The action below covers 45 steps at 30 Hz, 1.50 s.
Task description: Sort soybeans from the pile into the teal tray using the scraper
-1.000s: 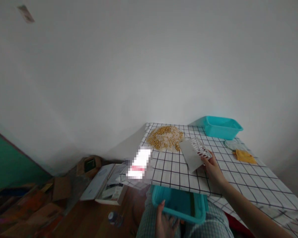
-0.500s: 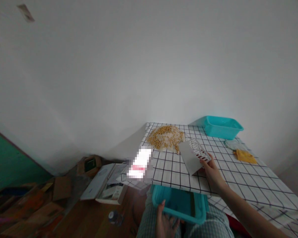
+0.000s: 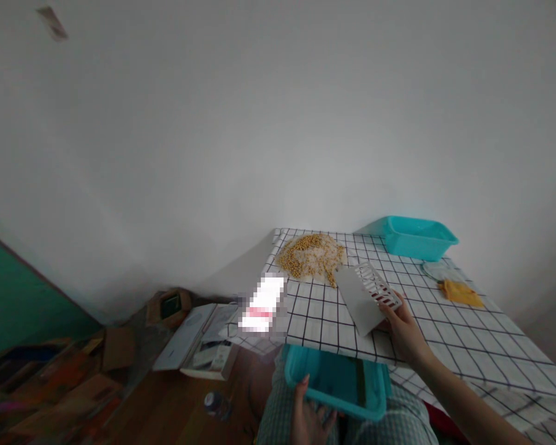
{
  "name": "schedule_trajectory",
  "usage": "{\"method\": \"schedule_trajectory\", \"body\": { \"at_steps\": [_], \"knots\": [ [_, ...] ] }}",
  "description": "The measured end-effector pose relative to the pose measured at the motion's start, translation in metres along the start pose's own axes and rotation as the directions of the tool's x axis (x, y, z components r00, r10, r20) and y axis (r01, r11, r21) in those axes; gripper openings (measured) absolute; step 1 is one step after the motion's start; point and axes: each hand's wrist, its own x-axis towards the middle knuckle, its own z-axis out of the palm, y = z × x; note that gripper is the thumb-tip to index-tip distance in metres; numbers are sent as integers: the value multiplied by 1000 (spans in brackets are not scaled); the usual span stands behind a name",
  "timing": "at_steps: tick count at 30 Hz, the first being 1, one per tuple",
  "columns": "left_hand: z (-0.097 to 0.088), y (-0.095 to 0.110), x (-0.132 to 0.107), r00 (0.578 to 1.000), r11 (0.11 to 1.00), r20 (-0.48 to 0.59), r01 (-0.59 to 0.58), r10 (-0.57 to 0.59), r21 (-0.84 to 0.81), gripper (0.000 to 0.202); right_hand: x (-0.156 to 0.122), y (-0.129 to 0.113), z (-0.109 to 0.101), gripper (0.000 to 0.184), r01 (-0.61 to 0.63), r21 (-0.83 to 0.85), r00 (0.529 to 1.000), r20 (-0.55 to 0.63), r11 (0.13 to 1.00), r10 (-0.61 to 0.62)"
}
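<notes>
My right hand (image 3: 402, 324) grips a white, angled sheet (image 3: 359, 300) with a strip of slanted slots along one side. Its far corner reaches the near edge of a pile of yellow beans and white grains (image 3: 311, 254) on the checked cloth. Below the table edge, a teal plastic basin (image 3: 338, 405) rests on my lap. My left hand (image 3: 311, 420) holds its near side, thumb over the rim and fingers underneath. What lies inside the basin is hard to make out, apart from a darker strip on its right.
A second teal basin (image 3: 417, 238) stands at the back right of the table (image 3: 463, 346), by the wall. In front of it lie a clear bag (image 3: 440, 271) and a yellow cloth (image 3: 462, 293). A pixelated bright screen (image 3: 263, 304) is at the left edge. Boxes (image 3: 169, 308) and a bottle (image 3: 217, 405) sit on the floor.
My right hand and the slotted sheet have moved slightly right and toward me. My left hand and the basin on my lap have barely moved.
</notes>
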Motion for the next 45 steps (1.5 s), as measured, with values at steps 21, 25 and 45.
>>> {"method": "schedule_trajectory", "body": {
  "at_steps": [21, 25, 45],
  "knots": [
    [1, -2, 3, 998, 996, -24, 49, -51, -68, 65, -24, -13, -2, 42, -37, -62, 998, 38, 997, 40],
    [-1, -2, 4, 998, 996, -38, 56, -58, -64, 64, -25, -18, 0, 45, -59, -74, 997, 36, 996, 62],
    [2, 5, -4, 998, 999, -54, 19, -21, -45, 62, 21, -24, -21, 33, -53, -192, 998, -35, 980, 47]
  ]
}}
